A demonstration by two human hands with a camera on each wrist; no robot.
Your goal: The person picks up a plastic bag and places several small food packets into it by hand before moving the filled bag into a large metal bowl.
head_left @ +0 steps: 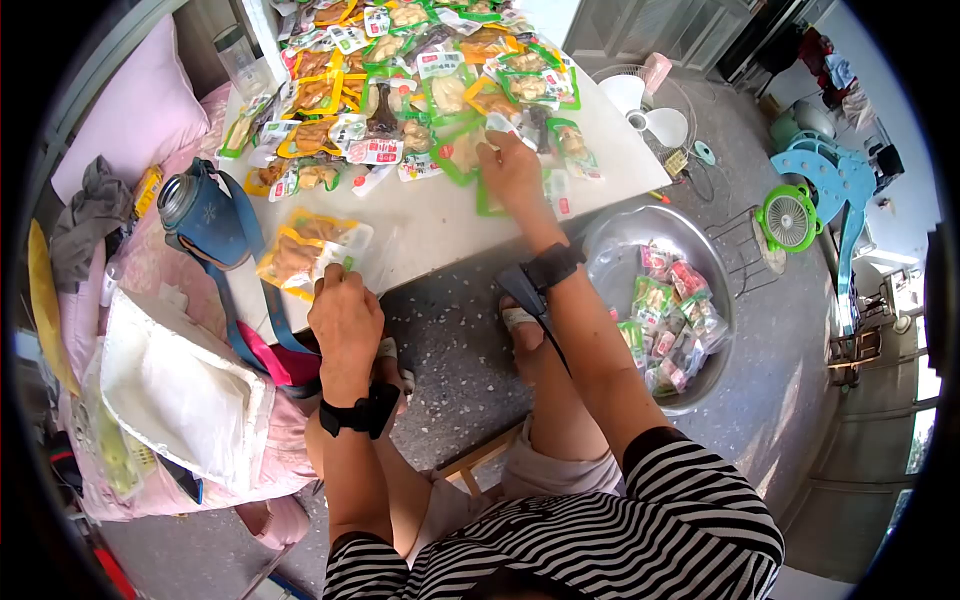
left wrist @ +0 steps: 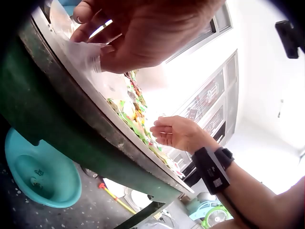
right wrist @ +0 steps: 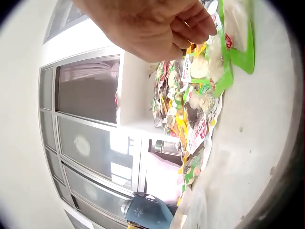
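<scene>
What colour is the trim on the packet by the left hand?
Yellow-orange trim on the packet; shows best in the head view.

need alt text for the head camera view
A person's left hand pinches an orange-edged food packet at a pale table, while the right hand is over a heap of assorted plastic food packets. Beside the table, a metal basin holds more small packets.

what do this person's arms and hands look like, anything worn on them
The left hand and right hand are bare. Each wrist has a black strap with a black box; the right box bears a small pale square marking, and a dark cable trails from it. The striped sleeves are short, black and white.
</scene>
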